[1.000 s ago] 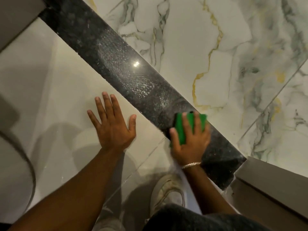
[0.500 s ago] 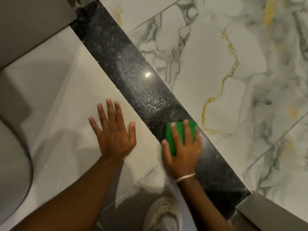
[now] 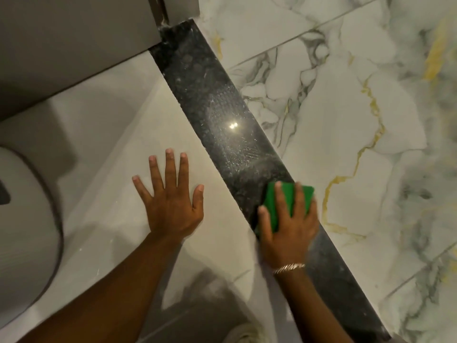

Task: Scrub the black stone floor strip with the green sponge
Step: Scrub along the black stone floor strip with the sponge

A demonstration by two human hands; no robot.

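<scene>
A black stone floor strip (image 3: 210, 95) runs diagonally from the top middle down to the bottom right, with pale scrub marks and a light glint on its middle part. The green sponge (image 3: 285, 201) lies flat on the strip, and my right hand (image 3: 288, 226) presses down on it with fingers spread over its top; a bracelet sits on that wrist. My left hand (image 3: 170, 196) rests flat and open on the plain pale tile left of the strip, fingers apart, holding nothing.
White marble tile with gold and grey veins (image 3: 346, 120) lies right of the strip. A grey wall or door panel (image 3: 74, 45) stands at the top left. A rounded white fixture (image 3: 24, 231) is at the left edge. A light shoe (image 3: 247, 332) shows at the bottom.
My right hand has slid the sponge up along the strip toward its far end. The view has shifted, showing more of the strip's top end. My left hand stays planted on the tile.
</scene>
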